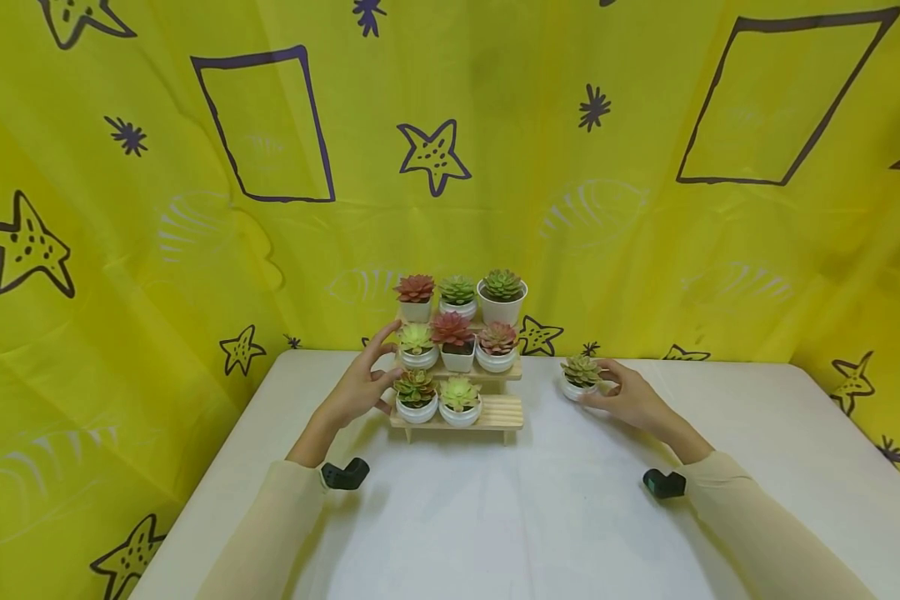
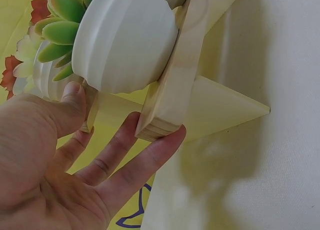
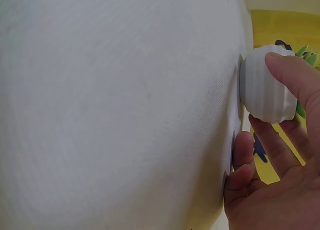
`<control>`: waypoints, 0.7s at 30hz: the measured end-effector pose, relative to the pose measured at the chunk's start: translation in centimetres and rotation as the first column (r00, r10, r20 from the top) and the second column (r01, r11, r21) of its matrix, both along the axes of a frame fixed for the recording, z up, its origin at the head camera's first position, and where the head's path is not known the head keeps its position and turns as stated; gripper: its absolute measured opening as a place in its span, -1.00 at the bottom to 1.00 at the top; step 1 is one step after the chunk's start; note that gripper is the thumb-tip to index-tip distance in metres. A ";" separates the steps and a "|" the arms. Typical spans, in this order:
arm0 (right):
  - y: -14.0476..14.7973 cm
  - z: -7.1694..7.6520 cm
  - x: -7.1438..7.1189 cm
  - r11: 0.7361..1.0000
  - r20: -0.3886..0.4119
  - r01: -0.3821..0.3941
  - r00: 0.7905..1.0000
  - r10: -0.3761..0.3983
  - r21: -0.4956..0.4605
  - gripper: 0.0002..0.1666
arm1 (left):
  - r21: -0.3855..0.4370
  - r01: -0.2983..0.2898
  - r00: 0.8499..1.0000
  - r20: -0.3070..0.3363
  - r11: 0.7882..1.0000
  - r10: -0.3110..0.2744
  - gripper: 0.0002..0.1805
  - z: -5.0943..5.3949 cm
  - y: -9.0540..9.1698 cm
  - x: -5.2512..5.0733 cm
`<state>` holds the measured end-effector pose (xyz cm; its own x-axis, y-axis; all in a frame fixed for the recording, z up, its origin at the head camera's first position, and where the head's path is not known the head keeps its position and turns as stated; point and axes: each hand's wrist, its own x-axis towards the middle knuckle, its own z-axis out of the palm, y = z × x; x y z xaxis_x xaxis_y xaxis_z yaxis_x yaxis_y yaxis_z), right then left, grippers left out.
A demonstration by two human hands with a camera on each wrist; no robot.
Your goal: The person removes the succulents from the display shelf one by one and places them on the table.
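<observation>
On the white table stands a three-tier wooden stand (image 1: 504,410) holding several small potted succulents. My left hand (image 1: 358,387) is at the stand's left side. In the left wrist view its fairly straight fingertips touch the end of the front shelf (image 2: 162,125), while the thumb is at another shelf's end. Right of the stand, my right hand (image 1: 633,400) pinches a green potted succulent (image 1: 581,372) by its round white pot. The right wrist view shows the thumb on the ribbed pot (image 3: 267,87) and fingers beneath; that pot is at the table surface.
A red succulent (image 1: 416,289) and two green ones fill the top tier. Light-green and reddish plants (image 1: 497,340) occupy the middle one. Two pots, including a yellow-green succulent (image 1: 461,395), sit on the front shelf's left and middle. A yellow patterned curtain (image 1: 495,125) hangs behind the table (image 1: 457,517).
</observation>
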<state>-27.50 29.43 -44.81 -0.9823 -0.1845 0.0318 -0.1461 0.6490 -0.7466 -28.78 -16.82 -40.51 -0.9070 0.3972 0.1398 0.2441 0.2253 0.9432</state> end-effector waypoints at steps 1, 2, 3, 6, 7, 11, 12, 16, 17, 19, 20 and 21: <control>0.0 0.0 0.0 1.000 -0.002 -0.001 1.000 0.001 -0.002 -0.06 | 0.000 -0.001 1.000 -0.001 1.000 0.001 -0.12 0.0 0.0 0.0; 0.0 0.0 0.0 1.000 -0.004 -0.002 1.000 0.002 -0.002 -0.07 | 0.000 -0.001 1.000 -0.001 1.000 0.001 -0.12 0.0 0.0 0.0; 0.0 0.0 0.0 1.000 -0.004 -0.003 1.000 0.003 -0.003 -0.07 | -0.001 -0.002 1.000 0.000 1.000 0.002 -0.12 0.0 0.0 0.0; 0.0 0.0 0.0 1.000 0.000 -0.004 1.000 0.004 -0.004 -0.07 | -0.002 -0.006 1.000 0.003 1.000 0.006 -0.11 0.1 0.0 0.1; -0.1 0.0 0.0 1.000 0.002 -0.005 1.000 0.005 -0.004 -0.07 | 0.000 -0.008 1.000 0.005 1.000 0.008 -0.12 0.1 0.0 0.1; -0.1 0.1 0.0 1.000 0.018 0.000 1.000 0.001 -0.003 -0.06 | 0.002 -0.003 1.000 -0.004 1.000 0.003 -0.13 0.2 0.1 0.2; -0.1 0.2 0.0 1.000 0.022 -0.004 1.000 0.004 -0.006 -0.06 | 0.004 -0.001 1.000 -0.006 1.000 0.001 -0.13 0.2 0.1 0.2; -0.2 0.4 0.1 1.000 0.042 -0.017 0.999 0.017 -0.009 -0.02 | 0.001 0.004 1.000 -0.013 1.000 -0.004 -0.14 0.2 0.1 0.2; -0.2 0.5 0.1 1.000 0.048 -0.022 0.999 0.022 -0.009 -0.01 | 0.001 0.001 1.000 -0.012 1.000 -0.001 -0.14 0.2 0.1 0.2; -0.1 0.8 0.2 0.999 0.061 -0.037 0.997 0.038 -0.012 0.02 | -0.002 0.000 1.000 -0.012 1.000 0.000 -0.14 0.2 0.1 0.2; -0.1 1.0 0.3 0.999 0.067 -0.046 0.997 0.047 -0.016 0.03 | -0.003 0.000 1.000 -0.012 1.000 0.000 -0.14 0.2 0.1 0.2; -0.1 1.2 0.3 0.998 0.075 -0.050 0.996 0.052 -0.022 0.03 | -0.005 -0.002 1.000 -0.012 1.000 0.002 -0.14 0.2 0.2 0.2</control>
